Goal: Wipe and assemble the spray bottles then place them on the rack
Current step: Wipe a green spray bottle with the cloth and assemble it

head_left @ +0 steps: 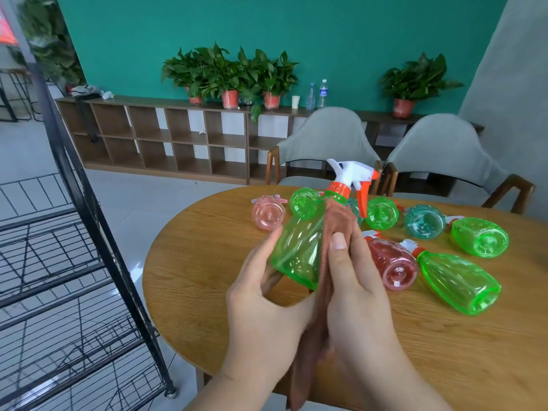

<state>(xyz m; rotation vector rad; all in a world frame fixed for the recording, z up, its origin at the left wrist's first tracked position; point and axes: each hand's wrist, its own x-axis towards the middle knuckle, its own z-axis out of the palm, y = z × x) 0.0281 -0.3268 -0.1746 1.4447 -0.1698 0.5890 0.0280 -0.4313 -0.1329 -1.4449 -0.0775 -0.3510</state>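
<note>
held bottle point(299, 250): green, trigger head point(353, 173) on and pointing to 1 o'clock, lifted over the table point(207, 262).
left grip point(261, 298): fingers curled round the bottle base, steadying it for the wipe.
right grip point(358, 292): pinches the brown cloth point(338, 218) against the bottle side, thumb on top.
loose bottles point(456, 280): lying on the table, 12 to 4 o'clock of the held one.
rack point(74, 262): at 9 o'clock, past the table edge. Route there looks away from the loose bottles.
</note>
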